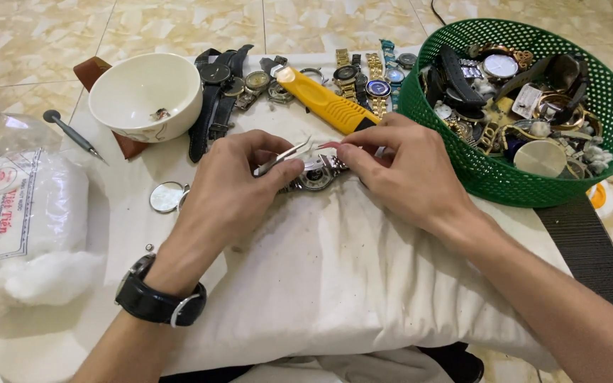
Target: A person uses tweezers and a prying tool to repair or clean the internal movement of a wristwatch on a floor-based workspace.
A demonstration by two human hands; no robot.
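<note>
The left hand (232, 184) is pinching metal tweezers (283, 156), their tips pointing toward two o'clock over a steel wristwatch (316, 175) lying on the white cushion (335, 269). The right hand (399, 170) is pinching the watch's upper edge, with the green basket (505, 186) sitting at its three o'clock.

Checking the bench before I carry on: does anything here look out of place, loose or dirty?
A round watch back lies loose on the cloth, away from the watch under the left hand and right hand. The cloth shows dark specks. Otherwise nothing stands out.
</note>
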